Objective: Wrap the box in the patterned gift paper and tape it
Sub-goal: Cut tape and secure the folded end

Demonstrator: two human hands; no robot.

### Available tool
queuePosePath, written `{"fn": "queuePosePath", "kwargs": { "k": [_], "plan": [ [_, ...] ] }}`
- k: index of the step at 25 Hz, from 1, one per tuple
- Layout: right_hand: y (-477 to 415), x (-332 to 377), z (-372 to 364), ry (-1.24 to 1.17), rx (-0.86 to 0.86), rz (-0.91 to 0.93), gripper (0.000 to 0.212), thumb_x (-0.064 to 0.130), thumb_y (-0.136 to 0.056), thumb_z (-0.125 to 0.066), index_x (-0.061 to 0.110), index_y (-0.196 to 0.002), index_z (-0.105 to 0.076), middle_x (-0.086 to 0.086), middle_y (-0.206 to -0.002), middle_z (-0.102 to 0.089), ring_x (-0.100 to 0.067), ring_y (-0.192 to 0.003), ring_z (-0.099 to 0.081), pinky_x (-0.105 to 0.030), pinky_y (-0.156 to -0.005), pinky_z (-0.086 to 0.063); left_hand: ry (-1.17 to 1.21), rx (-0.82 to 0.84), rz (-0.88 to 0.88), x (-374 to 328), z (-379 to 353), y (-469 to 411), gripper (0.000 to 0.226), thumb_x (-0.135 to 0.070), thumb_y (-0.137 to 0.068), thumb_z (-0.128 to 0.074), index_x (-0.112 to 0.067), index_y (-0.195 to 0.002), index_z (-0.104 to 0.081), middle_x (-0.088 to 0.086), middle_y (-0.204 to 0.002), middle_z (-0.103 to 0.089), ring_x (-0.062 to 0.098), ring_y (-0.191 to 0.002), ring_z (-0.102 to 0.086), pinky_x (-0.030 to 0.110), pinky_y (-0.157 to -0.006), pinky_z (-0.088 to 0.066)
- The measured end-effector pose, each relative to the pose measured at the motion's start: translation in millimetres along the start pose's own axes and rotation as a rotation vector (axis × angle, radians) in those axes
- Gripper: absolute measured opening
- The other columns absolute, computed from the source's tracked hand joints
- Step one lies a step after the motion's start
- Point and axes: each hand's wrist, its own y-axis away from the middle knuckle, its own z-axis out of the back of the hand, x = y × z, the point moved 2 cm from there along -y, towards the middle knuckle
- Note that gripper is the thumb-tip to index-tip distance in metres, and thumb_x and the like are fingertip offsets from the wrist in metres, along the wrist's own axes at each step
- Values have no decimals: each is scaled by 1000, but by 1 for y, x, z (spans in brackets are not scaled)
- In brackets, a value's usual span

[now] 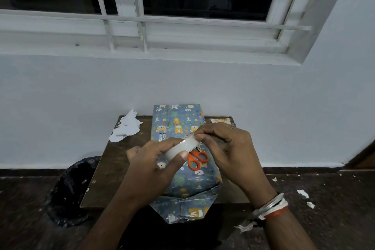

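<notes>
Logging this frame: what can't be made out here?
Head view only:
Free end of the tape roll: covered by fingertips of the right hand.
Blades of the scissors: hidden behind the roll and the left hand.
Middle of the wrapped box: behind both hands.
Far-right patterned scrap: too small to identify.

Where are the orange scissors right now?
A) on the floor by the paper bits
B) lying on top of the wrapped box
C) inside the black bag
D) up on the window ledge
B: the orange scissors lie on the wrapped box, just below the tape roll that the left hand and right hand hold.
</notes>
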Motion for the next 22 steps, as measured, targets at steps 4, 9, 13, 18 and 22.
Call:
{"fn": "queuePosePath", "kwargs": {
  "k": [4, 9, 13, 18, 22],
  "plan": [
    [-3, -3, 1, -141, 137, -214, 11, 14, -100, -66, 20, -97, -74, 12, -93, -72, -11, -91, -68, -18, -76, -51, 40, 15, -27, 1, 1, -1, 25, -73, -83, -44, -70, -104, -56, -34, -109, -65, 2, -106, -60, 30, -99, -26],
    [-4, -5, 7, -343, 204, -356, 14, 12, -101, -63, 13, -99, -76, 2, -93, -76, -12, -92, -73, -28, -86, -59, 151, 43, -114, -3, 1, -2, 14, -55, -89, -59, -43, -92, -67, -22, -90, -68, 7, -85, -64, 16, -72, -42],
    [-2, -5, 8, -463, 151, -421, 8, 5, -91, -74, 8, -97, -78, -5, -96, -77, -19, -90, -75, -33, -85, -62, 174, 58, -137, -8, 1, -2, 7, -47, -90, -63, -41, -90, -65, -23, -87, -66, 4, -79, -63, 9, -67, -39],
    [-3, -5, 5, -462, 118, -425, 5, 7, -90, -76, 10, -95, -78, -3, -95, -78, -20, -88, -76, -31, -81, -61, 181, 47, -136, -7, 1, -2, 8, -47, -91, -63, -40, -88, -65, -11, -93, -61, 15, -86, -61, 18, -69, -43],
    [-4, -2, 5, -434, 106, -439, 8, 8, -88, -78, 9, -96, -79, -1, -87, -79, -17, -82, -76, -27, -76, -61, 269, 94, -53, -3, -1, 0, 25, -53, -93, -52, -35, -93, -70, -15, -124, -57, 15, -107, -63, 25, -80, -47]
  ]
}}
